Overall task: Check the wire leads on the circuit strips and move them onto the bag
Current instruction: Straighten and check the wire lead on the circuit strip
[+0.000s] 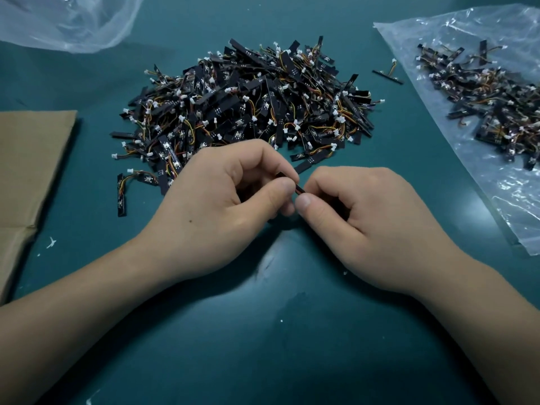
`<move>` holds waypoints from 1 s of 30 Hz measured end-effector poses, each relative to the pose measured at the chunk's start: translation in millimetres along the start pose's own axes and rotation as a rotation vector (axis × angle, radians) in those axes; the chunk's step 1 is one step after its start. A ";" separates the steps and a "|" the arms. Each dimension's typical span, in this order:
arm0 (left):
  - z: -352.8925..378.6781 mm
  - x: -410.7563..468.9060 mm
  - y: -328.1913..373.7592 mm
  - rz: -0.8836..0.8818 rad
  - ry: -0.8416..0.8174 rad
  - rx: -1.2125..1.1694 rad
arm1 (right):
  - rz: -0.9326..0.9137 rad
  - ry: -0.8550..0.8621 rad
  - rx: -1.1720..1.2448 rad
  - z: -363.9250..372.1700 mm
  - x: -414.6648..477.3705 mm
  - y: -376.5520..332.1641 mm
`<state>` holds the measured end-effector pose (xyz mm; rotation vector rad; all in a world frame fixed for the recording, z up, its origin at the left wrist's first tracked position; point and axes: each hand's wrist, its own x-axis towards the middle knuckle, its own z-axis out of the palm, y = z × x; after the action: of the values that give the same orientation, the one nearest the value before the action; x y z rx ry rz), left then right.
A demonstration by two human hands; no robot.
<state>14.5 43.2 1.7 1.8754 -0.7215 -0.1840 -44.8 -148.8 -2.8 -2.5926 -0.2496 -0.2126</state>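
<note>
Both hands were low over the table [277, 331], just in front of the pile [245, 103], pinching the same strip [299, 190] between them. The left hand [222, 197] had its thumb and curled fingers on one end, and the right hand [359, 211] gripped the other end the same way, thumb on top. The two thumbs were nearly touching, so only a little black sliver of the strip showed in the gap. I couldn't see its wires at all, the fingers covered them.

The pile itself was a big tangled mound of black strips with orange and yellow leads and small white plugs, sitting mid-table beyond the hands. A few had slid off its near edge, and one stray [122, 197] lay by itself off the pile's left side, near the cardboard [29, 171] at the left edge of the table.

The bag [511, 206] was spread flat on the right side, clear and crinkly, with a smaller heap [496, 95] of strips on its far half. Its near half was bare plastic. One loner [387, 76] sat on the table between the pile and the bag's edge, its lead sticking up.

A second clear bag [67, 21] was bunched up in the far left corner, well apart from everything else. Small white flecks were scattered on the green table here and there.
</note>
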 end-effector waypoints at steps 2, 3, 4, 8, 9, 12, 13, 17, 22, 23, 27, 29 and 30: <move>1.5 -3.0 -0.2 0.011 -0.017 0.023 | -0.028 -0.013 -0.015 -0.9 -4.1 1.0; 1.0 -4.8 0.0 0.022 -0.023 0.039 | -0.029 -0.019 -0.005 -1.3 -5.2 0.7; 0.3 -6.0 0.0 0.031 -0.024 0.047 | -0.027 -0.020 0.007 -1.8 -5.7 0.4; -2.0 -3.8 -2.4 -0.001 -0.029 0.001 | 0.004 -0.025 0.005 -2.7 -3.9 -1.3; -2.1 -3.8 -2.8 -0.006 -0.026 0.003 | 0.005 -0.029 0.005 -2.8 -4.1 -1.5; -0.4 -4.8 -3.1 -0.002 -0.016 0.048 | -0.003 -0.002 -0.022 -1.7 -6.2 -1.4; -0.8 -5.1 -3.0 -0.002 -0.008 0.056 | 0.002 0.016 -0.036 -0.9 -5.9 -2.1; -0.8 -3.3 -2.0 -0.015 0.019 0.042 | 0.023 0.041 -0.127 2.3 -2.0 -5.3; -0.6 -3.5 -0.3 0.002 -0.004 0.075 | -0.011 -0.004 -0.088 -0.6 -2.5 -3.6; -1.0 -4.0 0.1 0.005 -0.009 0.076 | -0.016 -0.016 -0.076 -0.9 -3.6 -3.7; -2.2 -4.4 -0.4 0.007 -0.009 0.043 | -0.007 -0.001 -0.020 -3.6 -4.9 -6.2; -2.9 -4.0 -1.3 0.030 -0.031 0.051 | -0.033 -0.021 -0.041 -4.0 -4.6 -5.5; -3.0 -3.9 -2.1 0.043 -0.039 0.049 | -0.055 -0.036 -0.062 -3.9 -4.4 -4.4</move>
<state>13.5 48.3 0.3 1.9054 -0.7981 -0.1775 -50.4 -147.7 1.8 -2.6551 -0.3322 -0.1969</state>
